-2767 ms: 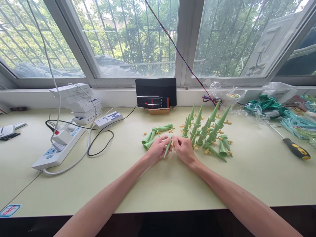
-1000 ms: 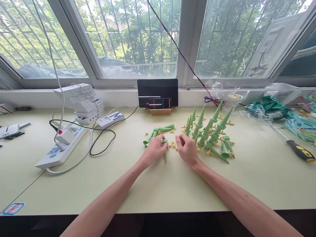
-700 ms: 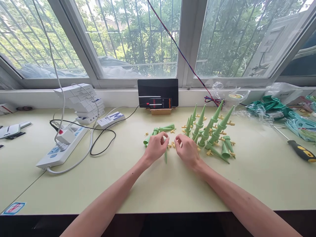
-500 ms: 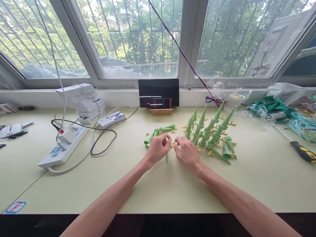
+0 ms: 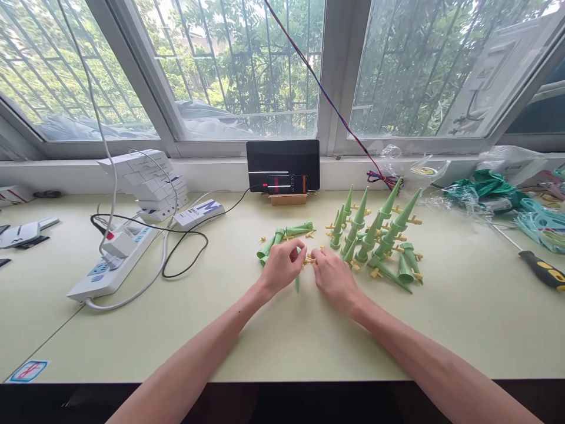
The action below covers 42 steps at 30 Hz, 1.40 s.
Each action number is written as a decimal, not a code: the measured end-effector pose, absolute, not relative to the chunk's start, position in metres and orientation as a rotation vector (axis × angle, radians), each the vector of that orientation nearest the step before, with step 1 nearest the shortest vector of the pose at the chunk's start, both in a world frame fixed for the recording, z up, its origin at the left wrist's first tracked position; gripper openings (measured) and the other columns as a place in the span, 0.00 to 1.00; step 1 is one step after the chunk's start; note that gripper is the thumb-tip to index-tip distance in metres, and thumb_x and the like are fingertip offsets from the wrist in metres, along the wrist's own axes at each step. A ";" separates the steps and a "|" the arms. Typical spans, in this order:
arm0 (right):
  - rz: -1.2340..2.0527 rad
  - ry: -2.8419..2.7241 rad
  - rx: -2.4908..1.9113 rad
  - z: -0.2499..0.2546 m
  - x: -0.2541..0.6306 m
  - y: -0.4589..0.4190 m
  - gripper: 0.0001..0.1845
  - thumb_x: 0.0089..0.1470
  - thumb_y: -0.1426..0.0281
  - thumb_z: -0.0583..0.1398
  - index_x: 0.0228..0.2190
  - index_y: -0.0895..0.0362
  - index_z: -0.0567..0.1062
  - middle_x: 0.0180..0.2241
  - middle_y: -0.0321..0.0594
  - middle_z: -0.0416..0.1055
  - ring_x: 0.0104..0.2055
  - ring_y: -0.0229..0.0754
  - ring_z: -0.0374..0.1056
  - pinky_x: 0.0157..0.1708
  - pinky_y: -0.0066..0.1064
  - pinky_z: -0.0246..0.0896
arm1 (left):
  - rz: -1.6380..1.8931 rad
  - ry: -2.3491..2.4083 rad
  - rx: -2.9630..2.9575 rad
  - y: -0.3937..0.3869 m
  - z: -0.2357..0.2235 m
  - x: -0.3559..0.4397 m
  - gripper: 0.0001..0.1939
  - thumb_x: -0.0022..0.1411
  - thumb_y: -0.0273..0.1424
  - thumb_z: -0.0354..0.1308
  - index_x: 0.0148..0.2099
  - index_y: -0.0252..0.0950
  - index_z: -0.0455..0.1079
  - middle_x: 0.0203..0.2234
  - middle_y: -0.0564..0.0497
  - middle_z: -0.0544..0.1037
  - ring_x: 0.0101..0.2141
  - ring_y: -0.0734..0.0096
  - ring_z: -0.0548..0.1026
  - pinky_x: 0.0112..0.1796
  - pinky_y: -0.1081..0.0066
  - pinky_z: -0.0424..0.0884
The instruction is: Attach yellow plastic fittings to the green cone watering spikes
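My left hand (image 5: 282,263) is closed around a green plant watering spike (image 5: 298,284); its thin tip points down below the fingers, and the rest is hidden. Close on its right, my right hand (image 5: 334,272) has its fingers curled in a pinch at a small yellow valve (image 5: 310,259) between the two hands. Fingers partly cover that valve. Beyond my left hand lie several loose green spikes (image 5: 278,237) with small yellow pieces. To the right stand several green spikes (image 5: 388,232) stacked into tall cones with yellow valves on their sides; others lie beside them.
A phone (image 5: 288,184) leans before a black tablet (image 5: 282,156) at the back. On the left are a power strip (image 5: 106,274), cables and stacked white boxes (image 5: 148,179). A screwdriver (image 5: 541,270) and plastic bags (image 5: 485,191) lie at the right.
My right hand has shifted slightly, its fingers curling further in at the yellow valve. My left hand holds the spike in nearly the same place.
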State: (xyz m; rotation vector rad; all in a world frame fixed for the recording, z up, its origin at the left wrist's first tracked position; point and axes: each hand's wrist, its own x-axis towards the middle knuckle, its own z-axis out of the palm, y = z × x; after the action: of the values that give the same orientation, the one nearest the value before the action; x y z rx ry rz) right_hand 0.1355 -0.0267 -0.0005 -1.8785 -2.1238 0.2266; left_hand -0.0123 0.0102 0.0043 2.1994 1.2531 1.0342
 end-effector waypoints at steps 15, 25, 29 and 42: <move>0.294 -1.990 -1.558 -0.013 0.139 -0.020 0.05 0.57 0.78 0.56 0.32 0.56 0.67 0.32 0.39 0.65 0.31 0.40 0.62 0.30 0.29 0.53 | 1.070 1.238 2.221 0.012 0.002 -0.012 0.11 0.65 0.34 0.52 0.30 0.37 0.68 0.15 0.59 0.63 0.18 0.79 0.58 0.24 0.75 0.58; 0.307 -1.828 -1.231 -0.011 0.136 -0.020 0.07 0.55 0.78 0.55 0.36 0.57 0.70 0.32 0.38 0.66 0.27 0.37 0.62 0.30 0.30 0.60 | 1.077 1.243 2.159 0.012 0.004 -0.012 0.11 0.64 0.35 0.53 0.31 0.37 0.70 0.16 0.58 0.66 0.18 0.79 0.59 0.24 0.75 0.58; 0.318 -1.778 -1.124 -0.012 0.135 -0.021 0.07 0.58 0.77 0.55 0.38 0.56 0.70 0.34 0.39 0.67 0.27 0.37 0.64 0.29 0.29 0.63 | 1.054 1.244 2.115 0.013 0.005 -0.012 0.12 0.64 0.36 0.53 0.31 0.36 0.71 0.19 0.56 0.69 0.19 0.78 0.60 0.24 0.74 0.60; 0.415 -1.646 -0.995 -0.011 0.135 -0.021 0.05 0.64 0.70 0.53 0.41 0.54 0.68 0.34 0.39 0.66 0.30 0.38 0.68 0.31 0.31 0.67 | 0.960 1.028 1.821 0.016 0.007 -0.012 0.19 0.66 0.42 0.51 0.29 0.35 0.68 0.22 0.54 0.72 0.19 0.80 0.63 0.21 0.75 0.61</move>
State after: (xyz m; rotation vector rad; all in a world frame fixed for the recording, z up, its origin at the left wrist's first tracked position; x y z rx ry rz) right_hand 0.1354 -0.0207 -0.0106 -0.9955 -1.6464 0.4147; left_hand -0.0120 0.0163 0.0068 1.8207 1.0282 0.9596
